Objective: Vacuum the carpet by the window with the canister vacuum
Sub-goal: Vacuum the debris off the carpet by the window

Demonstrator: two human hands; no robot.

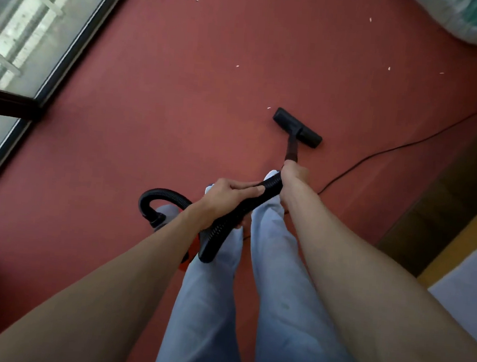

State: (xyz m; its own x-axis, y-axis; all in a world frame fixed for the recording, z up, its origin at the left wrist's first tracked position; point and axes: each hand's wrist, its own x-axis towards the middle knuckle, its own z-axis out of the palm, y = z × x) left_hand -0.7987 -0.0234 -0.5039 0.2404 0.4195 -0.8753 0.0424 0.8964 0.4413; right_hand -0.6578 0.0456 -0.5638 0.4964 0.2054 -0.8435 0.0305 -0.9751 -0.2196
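Observation:
I stand on a red carpet [167, 88] beside a large window [28, 26] at the left. My right hand [294, 175] grips the top of the vacuum wand [292, 148], whose black floor head [297, 127] rests flat on the carpet ahead of me. My left hand [227, 194] holds the black ribbed hose [237, 218] just behind the wand. The hose loops down and left to the canister [162, 217], grey and orange, mostly hidden behind my left arm and leg. Several small white scraps [237, 65] lie scattered on the carpet beyond the head.
A black power cord [393, 148] runs across the carpet from my feet toward the right edge. A white and green bundle [473, 19] sits at the top right. Wooden and yellow furniture edges [446, 199] border the right side. My legs in light trousers stand below the hands.

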